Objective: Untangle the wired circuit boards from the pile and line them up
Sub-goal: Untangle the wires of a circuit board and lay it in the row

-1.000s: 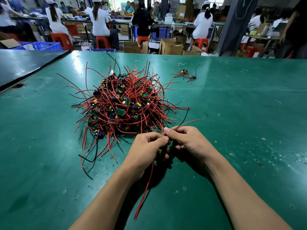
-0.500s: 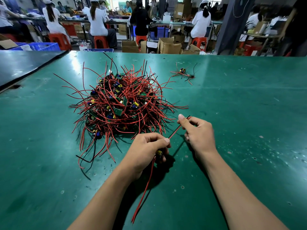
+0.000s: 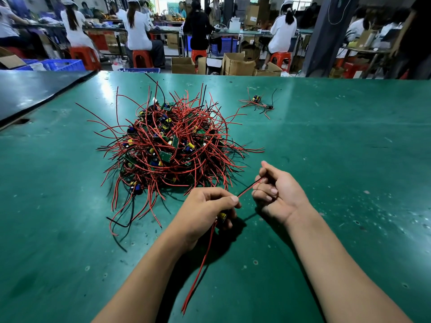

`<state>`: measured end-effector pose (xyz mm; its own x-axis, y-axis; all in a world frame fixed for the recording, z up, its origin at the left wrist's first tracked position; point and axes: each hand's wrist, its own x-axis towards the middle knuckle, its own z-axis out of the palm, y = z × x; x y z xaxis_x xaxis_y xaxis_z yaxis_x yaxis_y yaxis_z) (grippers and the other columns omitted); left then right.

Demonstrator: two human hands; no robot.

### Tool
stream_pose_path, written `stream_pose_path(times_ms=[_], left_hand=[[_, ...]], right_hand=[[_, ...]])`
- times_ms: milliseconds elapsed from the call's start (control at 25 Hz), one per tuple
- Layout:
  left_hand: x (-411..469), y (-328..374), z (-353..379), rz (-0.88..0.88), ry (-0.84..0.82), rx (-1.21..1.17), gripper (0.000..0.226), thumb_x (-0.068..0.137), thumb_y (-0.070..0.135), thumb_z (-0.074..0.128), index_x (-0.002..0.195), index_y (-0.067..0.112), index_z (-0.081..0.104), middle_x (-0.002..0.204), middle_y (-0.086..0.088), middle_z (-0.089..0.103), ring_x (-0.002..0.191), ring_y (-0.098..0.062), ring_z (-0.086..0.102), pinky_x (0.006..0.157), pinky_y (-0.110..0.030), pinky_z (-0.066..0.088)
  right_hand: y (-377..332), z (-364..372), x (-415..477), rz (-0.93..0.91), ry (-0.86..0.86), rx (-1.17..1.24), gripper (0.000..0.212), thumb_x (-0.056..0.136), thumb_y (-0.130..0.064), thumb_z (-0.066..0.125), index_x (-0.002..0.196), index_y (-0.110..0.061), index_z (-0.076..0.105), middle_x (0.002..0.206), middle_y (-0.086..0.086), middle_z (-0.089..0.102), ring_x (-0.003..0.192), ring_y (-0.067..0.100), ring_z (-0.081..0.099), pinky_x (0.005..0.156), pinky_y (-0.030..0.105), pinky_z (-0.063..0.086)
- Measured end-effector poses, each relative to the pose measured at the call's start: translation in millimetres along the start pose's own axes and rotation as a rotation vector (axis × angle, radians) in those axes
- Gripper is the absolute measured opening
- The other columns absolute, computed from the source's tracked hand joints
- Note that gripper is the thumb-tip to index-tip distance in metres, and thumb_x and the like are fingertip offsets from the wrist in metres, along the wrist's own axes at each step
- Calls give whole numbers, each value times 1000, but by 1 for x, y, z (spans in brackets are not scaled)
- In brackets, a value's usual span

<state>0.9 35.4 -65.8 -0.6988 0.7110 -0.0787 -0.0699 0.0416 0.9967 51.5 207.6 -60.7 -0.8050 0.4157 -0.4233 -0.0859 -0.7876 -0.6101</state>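
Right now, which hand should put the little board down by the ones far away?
Probably the left hand: it grips the board itself, while the right hand only pinches the ends of its wires.

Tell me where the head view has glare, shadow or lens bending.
Head view: white glare on the table near its far edge; dark shadow under the left hand gripping a wired circuit board; the grey pillar leans, wide-lens distortion; background workers look soft.
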Motion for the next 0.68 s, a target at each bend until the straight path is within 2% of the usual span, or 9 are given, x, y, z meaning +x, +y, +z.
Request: stream_pose_path(times_ms=[120, 200, 280, 400, 560, 680], left_hand=[[1, -1, -3, -27, 43, -36, 17, 90, 11, 65, 81, -3, 70, 61, -9, 63, 50, -20, 57, 53, -24, 45], [1, -1, -2, -45, 67, -77, 17, 91, 12, 64, 84, -1, 72, 62, -9, 63, 50, -19, 57, 51, -22, 46], [2, -2, -1, -59, 92, -132, 15, 92, 11, 63, 87, 1, 73, 63, -9, 64, 49, -18, 57, 49, -21, 47], [2, -2, -2, -66, 119, -163, 12, 91, 9, 63, 88, 4, 74, 65, -10, 64, 49, -17, 57, 48, -22, 47], [2, -3, -2, -47, 92, -136, 13, 90, 6, 65, 83, -2, 72, 63, -11, 63, 49, -18, 55, 49, -21, 46], [3, -4, -2, -34, 62, -83, 13, 88, 7, 66, 81, -2, 72, 62, -11, 63, 48, -19, 55, 50, -23, 45]], right_hand=[[7, 2, -1, -214, 16, -232, 35, 100, -34, 59, 77, -7, 62, 62, -2, 39, 35, 3, 28, 34, 16, 23], [12, 3, -3, -280, -32, -401, 35, 94, -39, 64, 84, -6, 71, 67, -2, 46, 41, 5, 33, 37, 18, 27], [18, 2, -7, -206, -161, -561, 31, 86, -41, 70, 89, -11, 76, 67, -3, 53, 43, 6, 39, 38, 17, 31], [23, 0, -12, -126, -268, -698, 23, 91, -33, 70, 97, -12, 76, 55, -5, 55, 41, 7, 42, 39, 16, 32], [21, -4, -6, -276, -117, -753, 22, 93, -35, 69, 89, -14, 77, 49, 0, 40, 37, 10, 30, 43, 17, 22], [17, -9, 4, -436, 24, -734, 29, 93, -32, 70, 88, -3, 72, 51, 2, 34, 37, 9, 28, 44, 15, 18]])
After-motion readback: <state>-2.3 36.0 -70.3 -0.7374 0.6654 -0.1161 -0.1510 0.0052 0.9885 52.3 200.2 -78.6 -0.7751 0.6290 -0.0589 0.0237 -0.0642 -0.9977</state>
